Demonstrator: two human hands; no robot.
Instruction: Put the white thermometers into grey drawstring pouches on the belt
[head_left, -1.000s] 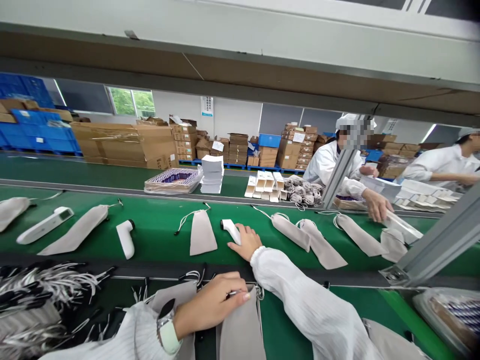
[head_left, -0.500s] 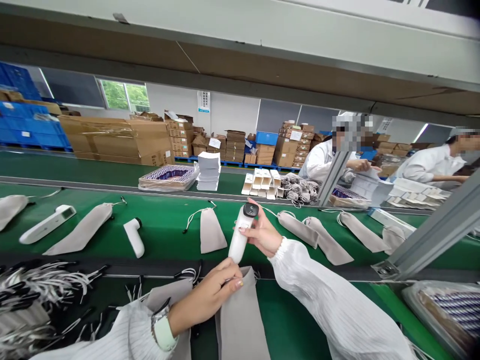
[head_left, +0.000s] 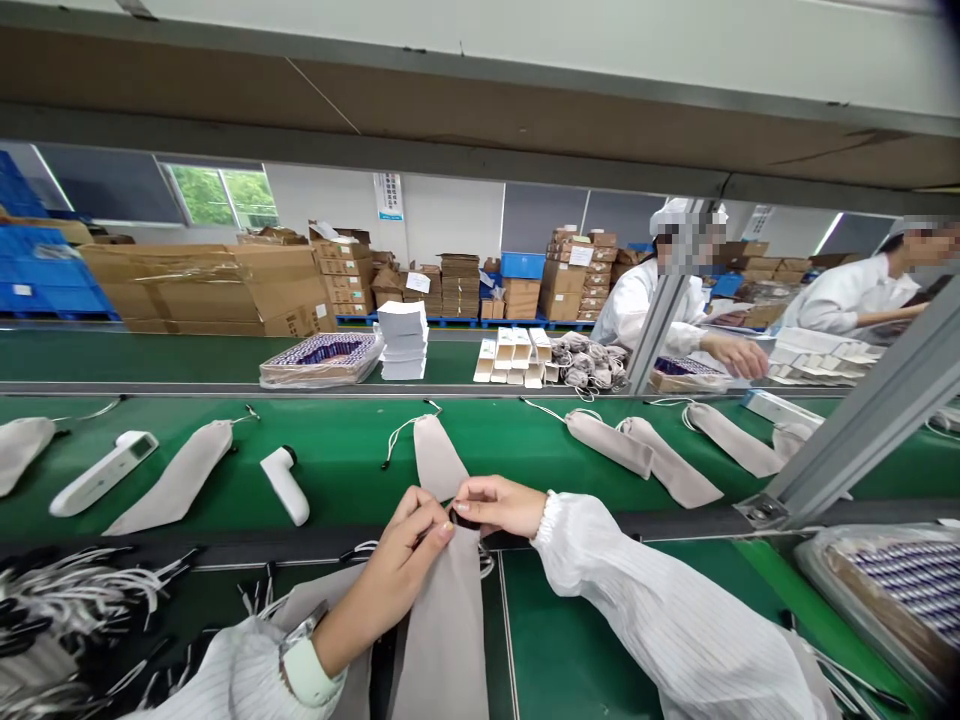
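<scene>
Near the front edge of the green conveyor, my left hand pinches the mouth of a grey drawstring pouch. My right hand has its fingers closed on the dark end of a white handheld thermometer at that opening. Most of the thermometer is hidden in the pouch. Just beyond my fingers lies another grey pouch, its cord stretched to the left. Two more white thermometers lie on the conveyor, a shorter one and a longer one with a small display.
Several filled-looking pouches lie along the belt. A heap of white cords with black ends is at lower left. A metal post slants at right, beside a plastic-wrapped tray. Co-workers in white sit opposite.
The thermometer has come down from above the belt into the pouch mouth, with only its dark end showing. My right hand has lowered toward my left. A co-worker's hand has reached forward.
</scene>
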